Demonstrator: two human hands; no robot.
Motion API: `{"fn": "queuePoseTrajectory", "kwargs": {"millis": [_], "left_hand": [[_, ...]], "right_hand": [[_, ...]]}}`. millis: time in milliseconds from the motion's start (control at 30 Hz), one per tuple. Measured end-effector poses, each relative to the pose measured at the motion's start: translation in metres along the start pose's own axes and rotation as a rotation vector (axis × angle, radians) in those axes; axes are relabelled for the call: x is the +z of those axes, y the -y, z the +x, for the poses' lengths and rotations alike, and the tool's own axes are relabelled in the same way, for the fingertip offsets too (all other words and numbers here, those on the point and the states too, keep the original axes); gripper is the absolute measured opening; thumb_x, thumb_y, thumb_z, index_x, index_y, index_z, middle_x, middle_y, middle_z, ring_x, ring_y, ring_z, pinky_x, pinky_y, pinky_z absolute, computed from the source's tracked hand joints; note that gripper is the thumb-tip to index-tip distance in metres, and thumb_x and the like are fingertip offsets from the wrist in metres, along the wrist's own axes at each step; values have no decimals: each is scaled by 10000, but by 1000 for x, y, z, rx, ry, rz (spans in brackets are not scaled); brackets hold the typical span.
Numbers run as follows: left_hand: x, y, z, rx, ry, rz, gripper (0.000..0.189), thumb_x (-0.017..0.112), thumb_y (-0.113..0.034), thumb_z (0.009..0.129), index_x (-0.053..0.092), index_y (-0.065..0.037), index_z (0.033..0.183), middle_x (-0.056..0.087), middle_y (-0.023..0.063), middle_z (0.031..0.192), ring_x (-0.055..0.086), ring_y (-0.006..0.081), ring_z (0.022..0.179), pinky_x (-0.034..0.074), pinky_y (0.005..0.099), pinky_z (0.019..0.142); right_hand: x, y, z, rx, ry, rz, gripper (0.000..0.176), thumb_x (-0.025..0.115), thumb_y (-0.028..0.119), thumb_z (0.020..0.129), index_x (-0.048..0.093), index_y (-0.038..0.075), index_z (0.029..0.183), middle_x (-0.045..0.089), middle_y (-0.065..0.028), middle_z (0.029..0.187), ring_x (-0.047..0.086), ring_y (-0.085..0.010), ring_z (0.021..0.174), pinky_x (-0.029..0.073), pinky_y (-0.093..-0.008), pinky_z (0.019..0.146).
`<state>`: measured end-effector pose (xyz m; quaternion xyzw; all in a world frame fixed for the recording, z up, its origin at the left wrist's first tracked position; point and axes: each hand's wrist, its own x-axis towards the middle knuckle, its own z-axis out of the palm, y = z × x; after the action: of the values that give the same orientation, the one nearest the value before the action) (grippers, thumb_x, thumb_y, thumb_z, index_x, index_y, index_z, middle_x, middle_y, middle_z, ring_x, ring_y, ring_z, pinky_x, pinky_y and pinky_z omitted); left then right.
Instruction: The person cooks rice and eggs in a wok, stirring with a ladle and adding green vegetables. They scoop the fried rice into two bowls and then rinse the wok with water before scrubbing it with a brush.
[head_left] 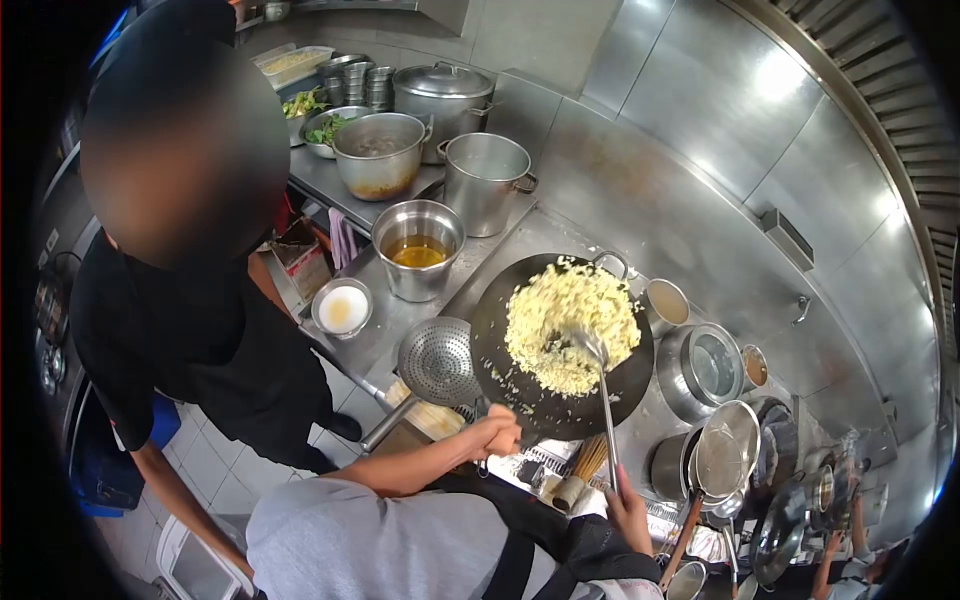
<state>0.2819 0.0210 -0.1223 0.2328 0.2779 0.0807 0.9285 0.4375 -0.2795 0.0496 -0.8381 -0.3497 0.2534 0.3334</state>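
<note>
My left hand (494,432) is closed in a fist at the near left edge of a black wok (487,345); the part of the wok it grips is hidden by the fingers. Yellowish fried rice (570,325), smeared by motion, fills the middle and far side of the wok. In my right hand (630,515) is the handle of a long metal ladle (606,420), whose bowl lies among the rice. Just left of the wok, a perforated strainer (440,362) rests with its handle toward me. A bamboo brush (590,457) stands below the wok's near rim.
Left of me stands a person in black (200,340). Behind the strainer are a pot of oil (418,282), a bowl of white powder (343,306) and tall steel pots (485,190). Sieves (727,448) and containers (700,370) crowd the right side.
</note>
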Motion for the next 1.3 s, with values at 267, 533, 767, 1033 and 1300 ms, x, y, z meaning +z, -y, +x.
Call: {"fn": "queuePoseTrajectory", "kwargs": {"millis": [267,533,767,1033,1300], "left_hand": [[27,-48,119,-30,80,44,222,584,-259,935,578,-62,834,607,122,688,624,250,516,504,348,389],[38,-50,106,-16,23,22,215,591,-244,914,610,-64,798,631,104,709,665,230,605,573,348,518],[36,-52,101,-2,94,59,218,591,-242,919,608,-33,859,640,128,772,684,276,645,614,392,556],[33,-51,109,-33,53,72,245,557,-270,955,591,-37,887,633,130,784,689,288,656,614,389,545],[25,-52,117,-99,118,70,155,579,-191,895,589,-38,875,638,121,809,682,298,651,612,426,556]], "right_hand": [[-23,-22,14,-50,40,-307,639,634,121,910,416,161,1509,637,-308,1168,669,-394,1051,508,-394,884],[29,-38,113,179,-28,491,677,528,117,982,248,248,1584,482,-3,641,460,-117,475,402,-285,432],[62,-10,119,305,3,798,697,516,199,1027,136,307,1601,434,20,647,423,-97,488,386,-262,429],[18,-26,205,54,-87,547,656,528,148,1009,234,246,1587,447,35,624,424,-66,468,385,-256,393],[44,-19,162,-359,-34,-392,726,566,98,933,283,339,1557,669,-249,761,670,-421,690,544,-486,636]]}}
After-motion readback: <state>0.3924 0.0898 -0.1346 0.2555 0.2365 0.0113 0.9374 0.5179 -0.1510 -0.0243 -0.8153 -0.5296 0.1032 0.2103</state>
